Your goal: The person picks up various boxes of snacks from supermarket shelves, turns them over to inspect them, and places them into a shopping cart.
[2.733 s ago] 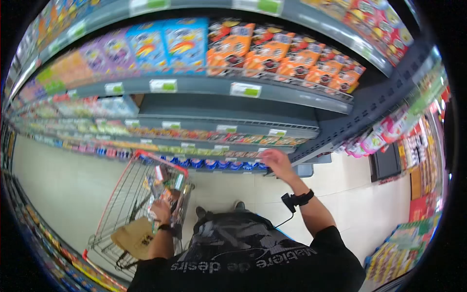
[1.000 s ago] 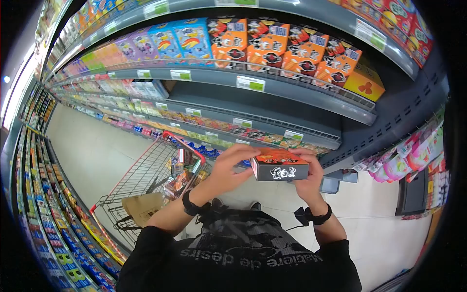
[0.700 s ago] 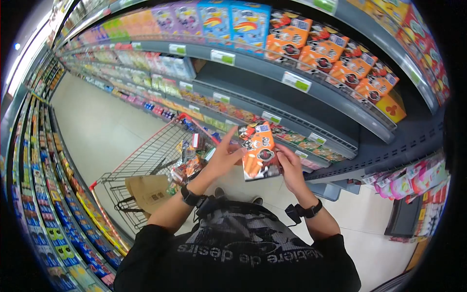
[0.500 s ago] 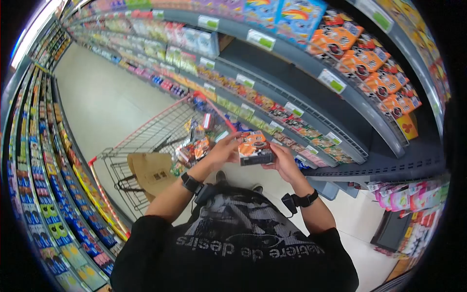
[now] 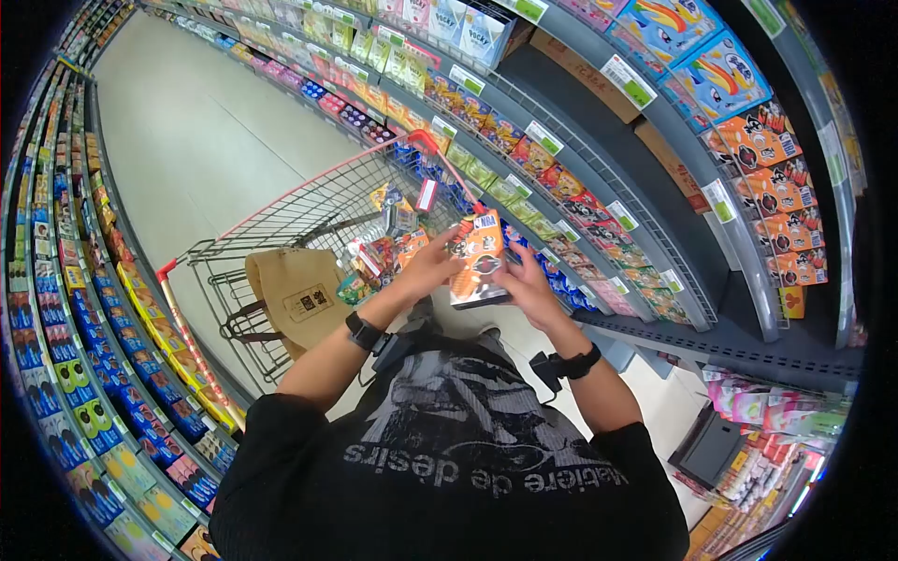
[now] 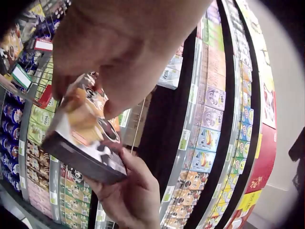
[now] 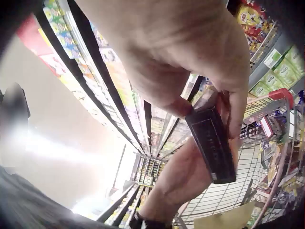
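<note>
In the head view both hands hold an orange and black snack box (image 5: 479,260) with NBA lettering, in front of the chest. The left hand (image 5: 432,266) grips its left side. From the right, the right hand (image 5: 531,288) holds the lower corner, thumb on the printed front. In the left wrist view, the box (image 6: 83,133) shows its dark end, with the right hand (image 6: 133,191) under it. The right wrist view has the dark narrow side of the box (image 7: 213,145) below the right hand (image 7: 176,57), whose fingers pinch it.
A wire shopping cart (image 5: 423,142) with a red rim stands at the left, holding several snack packs (image 5: 379,254) and a brown paper bag (image 5: 297,290). Matching orange boxes (image 5: 781,220) sit on the right shelf beside blue pony boxes (image 5: 720,77). Another stocked shelf (image 5: 94,402) runs along the left.
At first the left hand was at the cart and the right was raised without the box; later both hold it. Its front tilts back into view, and the view turns left towards the cart.
</note>
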{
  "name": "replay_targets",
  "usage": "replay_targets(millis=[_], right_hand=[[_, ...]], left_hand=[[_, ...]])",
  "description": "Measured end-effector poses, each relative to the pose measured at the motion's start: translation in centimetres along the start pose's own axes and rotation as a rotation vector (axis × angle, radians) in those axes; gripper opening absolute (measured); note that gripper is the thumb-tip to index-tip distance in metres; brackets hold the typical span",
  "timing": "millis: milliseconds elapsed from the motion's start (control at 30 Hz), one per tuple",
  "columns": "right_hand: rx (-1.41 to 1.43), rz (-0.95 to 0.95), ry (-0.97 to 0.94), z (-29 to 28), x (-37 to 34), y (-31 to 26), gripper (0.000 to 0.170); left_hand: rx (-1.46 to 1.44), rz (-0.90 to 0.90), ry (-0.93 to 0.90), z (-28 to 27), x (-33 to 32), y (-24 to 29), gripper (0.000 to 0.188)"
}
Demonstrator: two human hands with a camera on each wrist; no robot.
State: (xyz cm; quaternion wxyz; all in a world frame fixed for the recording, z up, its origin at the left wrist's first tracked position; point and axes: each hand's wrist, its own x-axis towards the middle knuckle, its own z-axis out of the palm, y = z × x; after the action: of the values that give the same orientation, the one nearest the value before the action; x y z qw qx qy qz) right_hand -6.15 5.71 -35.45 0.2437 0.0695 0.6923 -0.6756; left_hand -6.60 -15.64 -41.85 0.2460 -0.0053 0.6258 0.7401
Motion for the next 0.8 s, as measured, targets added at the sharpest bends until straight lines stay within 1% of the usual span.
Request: replay_targets(millis=[33, 67, 133, 167, 200, 300, 333, 433, 467, 567, 600, 667, 700, 733, 767, 800], right_hand=[[-0.076, -0.088, 0.004, 1.2, 0.4, 0.2, 0.064], [-0.16, -0.137, -0.1, 1.9, 0.4, -0.5, 0.064], [-0.308, -0.136, -0.121, 3.3, 1.5, 0.5, 0.062], [-0.382, -0.137, -0.131, 4.3, 1.8, 0.0, 0.061], [-0.382, -0.061, -0.187, 5.1, 1.6, -0.8, 0.063], [-0.712, -0.463, -0.188, 6.4, 2.1, 0.3, 0.066], [-0.81, -0.515, -0.17, 6.5, 2.8, 0.8, 0.075], [-0.281, -0.164, -0.031, 7.1, 3.7, 1.3, 0.08], [-0.055, -0.033, 0.015, 7.3, 4.2, 2.5, 0.077], [-0.007, 0.037, -0.158, 7.1, 4.8, 2.8, 0.074], [-0.063, 0.031, -0.13, 7.2, 5.2, 3.5, 0.07], [-0.176, 0.017, -0.074, 7.7, 5.7, 4.1, 0.064], [-0.214, 0.008, -0.11, 7.7, 5.7, 4.4, 0.065], [-0.252, -0.001, -0.146, 8.4, 5.2, 3.2, 0.066], [-0.289, -0.011, -0.181, 8.9, 5.0, 2.7, 0.066], [-0.201, -0.037, -0.226, 9.3, 4.9, 2.9, 0.066]], left_hand=[[0.086, 0.088, -0.011, -0.2, -0.2, 0.2, 0.062], [0.107, -0.072, -0.038, -0.6, -0.4, 0.5, 0.069], [-0.01, -0.096, 0.084, -0.5, -0.9, 1.4, 0.071], [-0.068, -0.106, 0.144, -0.3, -1.1, 2.1, 0.072], [-0.351, -0.066, 0.153, -0.3, -1.3, 2.8, 0.074], [-0.559, -0.093, 0.089, -2.3, -1.1, 1.1, 0.056], [-0.694, -0.104, 0.084, -2.5, -1.8, 1.9, 0.041], [-0.714, -0.02, 0.071, -4.0, -1.7, -0.2, 0.04], [-0.755, -0.033, 0.068, -4.2, -1.7, -0.5, 0.04], [-0.503, -0.036, 0.203, -4.2, -1.8, -1.6, 0.045], [-0.387, -0.051, 0.309, -4.1, -2.0, -2.0, 0.051], [-0.234, -0.006, 0.346, -4.4, -1.9, -2.9, 0.051], [-0.158, 0.014, 0.365, -4.5, -2.0, -3.4, 0.051], [-0.144, 0.041, 0.367, -4.6, -2.0, -3.6, 0.053], [-0.227, -0.006, 0.347, -4.9, -2.1, -3.7, 0.051], [-0.31, -0.053, 0.324, -5.1, -2.3, -3.9, 0.049]])
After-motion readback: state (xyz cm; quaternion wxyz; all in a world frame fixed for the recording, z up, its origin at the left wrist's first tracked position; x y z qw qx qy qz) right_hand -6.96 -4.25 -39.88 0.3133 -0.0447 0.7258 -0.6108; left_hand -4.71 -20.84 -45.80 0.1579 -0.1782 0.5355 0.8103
